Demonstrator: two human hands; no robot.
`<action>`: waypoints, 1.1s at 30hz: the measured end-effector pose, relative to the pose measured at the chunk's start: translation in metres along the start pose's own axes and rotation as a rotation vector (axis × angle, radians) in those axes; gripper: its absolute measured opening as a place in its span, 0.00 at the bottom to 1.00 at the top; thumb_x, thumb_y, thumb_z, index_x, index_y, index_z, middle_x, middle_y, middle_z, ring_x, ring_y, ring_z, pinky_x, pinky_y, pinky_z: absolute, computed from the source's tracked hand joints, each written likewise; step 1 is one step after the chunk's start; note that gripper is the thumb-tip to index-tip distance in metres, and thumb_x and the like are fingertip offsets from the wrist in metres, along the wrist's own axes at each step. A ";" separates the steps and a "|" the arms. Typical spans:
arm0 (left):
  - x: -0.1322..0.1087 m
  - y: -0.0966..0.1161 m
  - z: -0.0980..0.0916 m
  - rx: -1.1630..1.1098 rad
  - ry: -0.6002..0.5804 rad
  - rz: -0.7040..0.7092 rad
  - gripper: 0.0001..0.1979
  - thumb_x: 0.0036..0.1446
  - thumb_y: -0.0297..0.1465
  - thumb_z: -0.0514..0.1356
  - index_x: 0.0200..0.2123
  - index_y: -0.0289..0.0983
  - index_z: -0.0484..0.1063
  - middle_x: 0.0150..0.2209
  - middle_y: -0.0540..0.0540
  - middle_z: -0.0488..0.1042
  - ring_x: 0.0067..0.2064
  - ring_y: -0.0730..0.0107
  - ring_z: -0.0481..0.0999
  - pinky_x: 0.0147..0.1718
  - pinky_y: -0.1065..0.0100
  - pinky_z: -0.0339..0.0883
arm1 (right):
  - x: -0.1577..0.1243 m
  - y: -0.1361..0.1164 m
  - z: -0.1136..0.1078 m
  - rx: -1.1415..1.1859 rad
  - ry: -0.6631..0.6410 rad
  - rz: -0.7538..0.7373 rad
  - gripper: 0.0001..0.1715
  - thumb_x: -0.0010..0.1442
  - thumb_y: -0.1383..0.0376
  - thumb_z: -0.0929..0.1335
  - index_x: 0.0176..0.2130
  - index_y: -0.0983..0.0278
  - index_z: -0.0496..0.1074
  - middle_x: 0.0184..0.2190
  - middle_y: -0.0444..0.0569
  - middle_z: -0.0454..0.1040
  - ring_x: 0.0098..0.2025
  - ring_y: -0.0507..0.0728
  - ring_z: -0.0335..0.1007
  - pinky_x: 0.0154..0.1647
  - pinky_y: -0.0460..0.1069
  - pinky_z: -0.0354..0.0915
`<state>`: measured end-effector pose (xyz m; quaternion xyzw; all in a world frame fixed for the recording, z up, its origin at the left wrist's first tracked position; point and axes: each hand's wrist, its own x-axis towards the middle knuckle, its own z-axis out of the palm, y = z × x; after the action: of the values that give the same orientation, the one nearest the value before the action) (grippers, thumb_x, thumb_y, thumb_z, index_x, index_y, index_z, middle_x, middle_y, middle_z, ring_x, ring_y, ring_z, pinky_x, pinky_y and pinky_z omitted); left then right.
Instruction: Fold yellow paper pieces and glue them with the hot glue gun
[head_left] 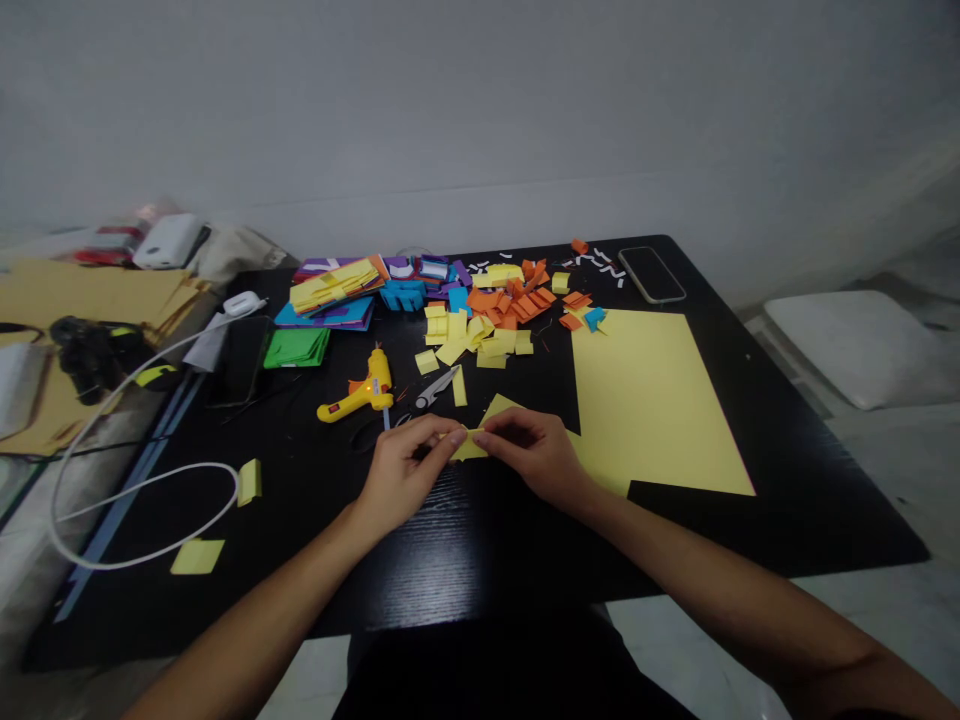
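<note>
Between my two hands is a small piece of yellow paper [470,446], pinched at its upper edge from both sides. My left hand [411,462] has thumb and forefinger closed on its left end. My right hand [531,450] grips the right end the same way. Just behind my fingers, the corner of another yellow paper piece [501,406] shows. Beyond my left hand lie scissors [437,388], their handles partly hidden by the hand, and a yellow glue gun [361,388]. To the right, a large yellow sheet [654,390] lies flat, its near-left part behind my right hand.
Loose yellow pieces [491,340] and orange pieces [517,300] are heaped at the back. Stacked coloured paper [337,287] and green paper [297,347] lie back left. A white cable [142,385] loops at left. A phone [652,274] rests at the far right.
</note>
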<state>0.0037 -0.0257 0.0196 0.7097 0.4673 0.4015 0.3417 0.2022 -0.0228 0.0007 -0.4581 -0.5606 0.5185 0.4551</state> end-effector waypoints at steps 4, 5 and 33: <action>0.001 0.000 0.000 0.011 -0.001 0.012 0.09 0.66 0.33 0.63 0.36 0.37 0.82 0.30 0.48 0.81 0.28 0.71 0.76 0.29 0.71 0.68 | -0.001 -0.001 0.000 -0.006 -0.006 -0.014 0.10 0.58 0.56 0.76 0.34 0.61 0.81 0.29 0.46 0.81 0.30 0.54 0.76 0.32 0.48 0.71; 0.001 0.000 0.000 0.016 -0.001 0.018 0.09 0.66 0.33 0.63 0.36 0.37 0.82 0.30 0.48 0.81 0.29 0.71 0.76 0.29 0.71 0.68 | -0.001 -0.002 0.000 -0.007 -0.010 -0.021 0.10 0.59 0.56 0.76 0.34 0.61 0.81 0.30 0.46 0.81 0.31 0.54 0.76 0.32 0.48 0.71; 0.007 -0.003 0.003 -0.497 -0.210 -0.495 0.23 0.59 0.49 0.67 0.29 0.33 0.75 0.25 0.46 0.79 0.22 0.73 0.77 0.23 0.72 0.73 | 0.006 0.003 -0.001 0.124 -0.006 0.157 0.22 0.58 0.48 0.76 0.34 0.63 0.72 0.23 0.42 0.75 0.23 0.51 0.72 0.27 0.47 0.69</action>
<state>0.0065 -0.0188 0.0178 0.5077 0.4753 0.3331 0.6367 0.2023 -0.0168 -0.0020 -0.4699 -0.4914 0.5876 0.4388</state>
